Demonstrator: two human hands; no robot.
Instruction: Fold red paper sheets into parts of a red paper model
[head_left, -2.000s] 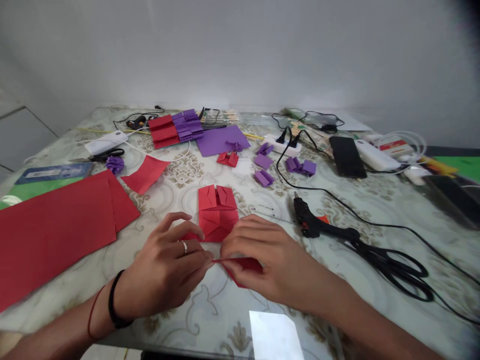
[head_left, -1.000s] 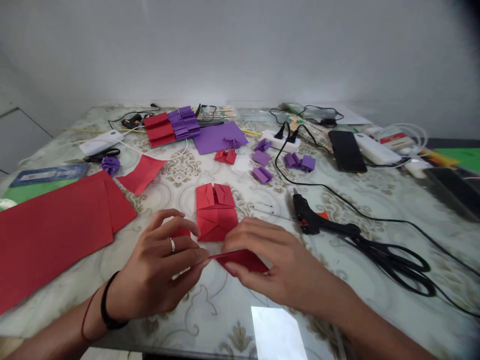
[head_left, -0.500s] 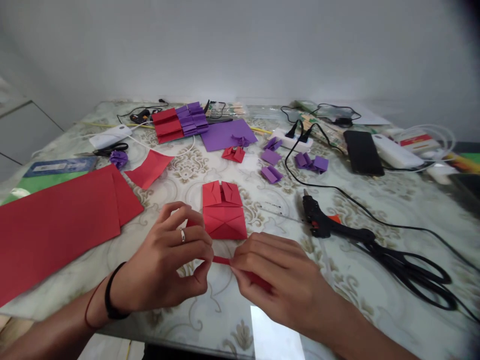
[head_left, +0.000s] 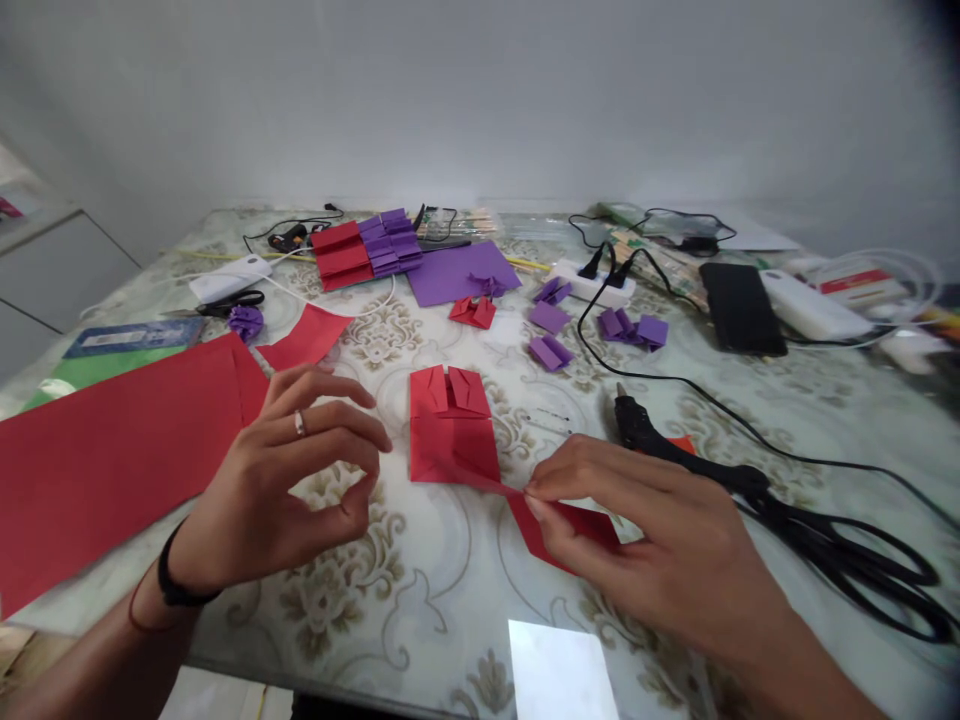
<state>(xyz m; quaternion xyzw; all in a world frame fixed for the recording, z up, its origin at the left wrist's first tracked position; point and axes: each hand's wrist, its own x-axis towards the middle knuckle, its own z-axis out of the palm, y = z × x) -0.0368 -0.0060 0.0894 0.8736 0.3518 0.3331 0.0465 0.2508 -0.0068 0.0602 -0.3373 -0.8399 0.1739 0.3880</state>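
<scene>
My right hand pinches a folded piece of red paper between thumb and fingertips; one part hangs below the fingers and a blurred flap stretches left. Behind that flap, a folded red paper block lies on the table, two upright points standing in its far half. My left hand hovers to the left with curved fingers apart and nothing in them. It is nearest to a large red paper sheet. A hot glue gun lies beyond my right hand, beside black-handled scissors.
Small purple folded pieces and a small red one lie farther back. A power strip feeds a black cord across the right side. A phone, a purple sheet and smaller scissors also lie around.
My left hand has let go of the red paper and moved left. My right hand has moved right and up with the paper, whose flap has swung open.
</scene>
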